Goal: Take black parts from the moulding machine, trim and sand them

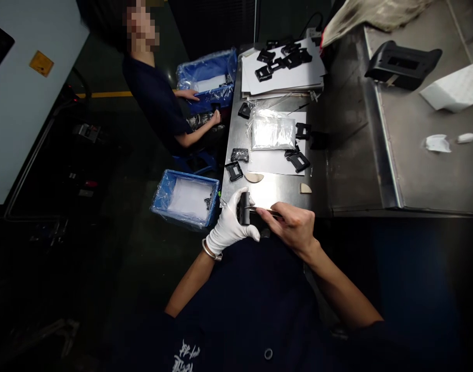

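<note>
My left hand (230, 225), in a white glove, is closed around a black plastic part (244, 209) and holds it up at the table's near edge. Bare and pinched, my right hand (292, 227) meets the part's right side. A thin tool tip (252, 208) seems to reach from its fingers to the part; its kind is too small to make out. Just beyond my hands, a beige curved piece (254, 177) and a smaller beige wedge (305, 188) lie on the metal table (236, 194). A black frame-shaped part (233, 171) rests nearby.
A clear plastic bag (273, 133) and more black parts (298, 161) lie on the table. Further back, several sit on stacked white sheets (252, 85). Lined blue bins (185, 219) stand at the left. A co-worker (154, 98) sits there. A metal surface (414, 165) rises at right.
</note>
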`<state>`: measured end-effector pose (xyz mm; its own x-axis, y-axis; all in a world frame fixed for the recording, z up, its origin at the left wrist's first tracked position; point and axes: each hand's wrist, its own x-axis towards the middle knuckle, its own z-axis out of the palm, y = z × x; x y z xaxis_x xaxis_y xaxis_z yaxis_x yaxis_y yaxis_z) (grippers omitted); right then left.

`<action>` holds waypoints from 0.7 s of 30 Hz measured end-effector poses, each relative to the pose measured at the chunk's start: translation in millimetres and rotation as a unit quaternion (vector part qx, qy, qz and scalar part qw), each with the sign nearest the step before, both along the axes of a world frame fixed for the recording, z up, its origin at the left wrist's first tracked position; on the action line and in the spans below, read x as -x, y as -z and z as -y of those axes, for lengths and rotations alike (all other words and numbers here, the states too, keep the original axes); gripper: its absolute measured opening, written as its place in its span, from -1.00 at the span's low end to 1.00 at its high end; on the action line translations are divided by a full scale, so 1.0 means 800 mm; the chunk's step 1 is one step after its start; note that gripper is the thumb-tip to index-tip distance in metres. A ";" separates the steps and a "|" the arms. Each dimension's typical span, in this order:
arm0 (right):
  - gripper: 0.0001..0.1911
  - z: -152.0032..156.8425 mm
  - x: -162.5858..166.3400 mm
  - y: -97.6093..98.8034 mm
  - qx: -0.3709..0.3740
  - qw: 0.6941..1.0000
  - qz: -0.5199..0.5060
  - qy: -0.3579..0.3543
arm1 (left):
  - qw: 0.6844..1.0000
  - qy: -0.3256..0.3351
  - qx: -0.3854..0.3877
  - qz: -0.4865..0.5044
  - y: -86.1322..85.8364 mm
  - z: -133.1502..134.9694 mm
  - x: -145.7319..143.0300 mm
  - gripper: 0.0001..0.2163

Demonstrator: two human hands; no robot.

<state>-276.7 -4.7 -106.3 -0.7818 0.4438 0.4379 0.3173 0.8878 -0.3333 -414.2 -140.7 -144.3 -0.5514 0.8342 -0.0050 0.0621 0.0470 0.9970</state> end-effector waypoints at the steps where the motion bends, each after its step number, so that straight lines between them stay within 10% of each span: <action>1: -0.51 -0.004 0.002 0.000 -0.001 1.000 0.002 0.005 | 1.000 -0.001 -0.001 -0.006 -0.003 0.000 -0.002 0.11; 21: -0.48 -0.022 0.015 -0.002 -0.017 1.000 0.017 0.005 | 0.998 -0.001 -0.039 0.046 -0.006 -0.003 -0.006 0.13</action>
<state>-288.7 13.2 -105.0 -0.7919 0.4371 0.4264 0.3365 0.8950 -0.2927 -409.3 -138.0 -139.8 -0.5534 0.8329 0.0090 -0.0291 -0.0301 0.9991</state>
